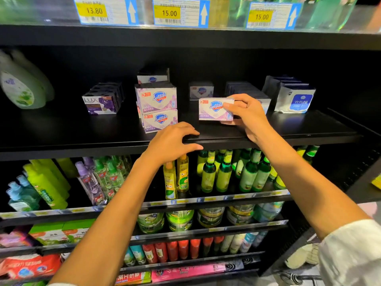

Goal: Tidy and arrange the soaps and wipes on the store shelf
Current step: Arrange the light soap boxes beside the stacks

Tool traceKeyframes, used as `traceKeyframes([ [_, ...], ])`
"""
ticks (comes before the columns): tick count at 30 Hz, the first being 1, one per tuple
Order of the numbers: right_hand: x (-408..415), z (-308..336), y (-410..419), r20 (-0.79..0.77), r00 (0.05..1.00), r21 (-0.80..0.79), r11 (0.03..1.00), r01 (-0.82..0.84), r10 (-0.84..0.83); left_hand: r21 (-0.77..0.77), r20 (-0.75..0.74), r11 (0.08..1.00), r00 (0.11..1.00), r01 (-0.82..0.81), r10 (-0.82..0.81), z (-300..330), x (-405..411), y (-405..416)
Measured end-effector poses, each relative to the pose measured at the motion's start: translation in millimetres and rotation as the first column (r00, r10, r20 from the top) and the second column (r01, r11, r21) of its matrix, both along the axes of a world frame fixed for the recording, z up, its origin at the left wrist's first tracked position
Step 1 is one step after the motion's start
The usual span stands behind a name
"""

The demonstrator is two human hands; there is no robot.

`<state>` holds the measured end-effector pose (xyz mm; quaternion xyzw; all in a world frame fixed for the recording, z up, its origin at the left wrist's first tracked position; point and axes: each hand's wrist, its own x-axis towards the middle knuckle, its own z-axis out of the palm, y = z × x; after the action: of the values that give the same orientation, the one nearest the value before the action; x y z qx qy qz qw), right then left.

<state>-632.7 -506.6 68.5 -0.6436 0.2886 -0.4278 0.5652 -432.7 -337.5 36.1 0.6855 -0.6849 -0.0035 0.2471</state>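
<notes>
My right hand [245, 114] grips a pink-and-white Safeguard soap box [212, 109], held upright just above the black shelf [288, 129]. My left hand [175, 141] rests on the shelf's front edge, fingers curved over it and holding nothing. To the left stands a stack of two matching Safeguard boxes [157, 107], with another box [152, 78] behind it. Dark purple Lux soap boxes [102, 101] sit further left. One more Safeguard box [201, 90] stands at the back. White-and-blue wipe packs [292, 98] lean at the right.
A green-labelled bottle [18, 85] lies at the shelf's far left. Price tags [179, 13] hang on the shelf above. Below, rows of green and yellow bottles [222, 172] and spray bottles [97, 178] fill the lower shelves.
</notes>
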Motion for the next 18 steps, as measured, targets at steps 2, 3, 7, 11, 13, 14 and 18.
traceKeyframes([
  [2, -7.1, -0.7, 5.0, 0.034, 0.999, 0.021, 1.0, -0.017, 0.016, -0.013, -0.025, 1.0, 1.0, 0.004, -0.004, -0.8, -1.1, 0.3],
  [3, -10.2, -1.9, 6.1, 0.057, 0.998, 0.039, 0.999, -0.035, 0.033, -0.023, -0.043, 1.0, 0.999, 0.002, -0.003, -1.5, -1.7, 0.0],
  [7, -18.0, -5.0, 5.7, 0.108, 0.99, 0.089, 0.991, -0.1, 0.09, -0.094, -0.169, 0.994, 0.985, -0.062, 0.045, -0.5, -6.7, -2.3],
  [11, -19.0, -5.1, 3.9, 0.115, 0.987, 0.096, 0.988, -0.123, 0.112, -0.174, -0.385, 0.984, 0.922, -0.032, -0.038, 10.1, -16.5, -12.0],
  [13, -17.8, -4.5, 3.8, 0.104, 0.987, 0.098, 0.987, -0.129, 0.119, -0.175, -0.449, 0.985, 0.89, 0.008, -0.086, 16.4, -20.5, -20.0],
  [14, -18.2, -4.3, 3.6, 0.1, 0.988, 0.1, 0.986, -0.13, 0.12, -0.177, -0.488, 0.984, 0.865, 0.034, -0.118, 18.8, -23.0, -25.5],
  [18, -18.4, -3.9, 1.7, 0.076, 0.99, 0.106, 0.986, -0.127, 0.12, -0.218, -0.589, 0.973, 0.784, 0.081, -0.197, 21.8, -31.4, -44.8],
])
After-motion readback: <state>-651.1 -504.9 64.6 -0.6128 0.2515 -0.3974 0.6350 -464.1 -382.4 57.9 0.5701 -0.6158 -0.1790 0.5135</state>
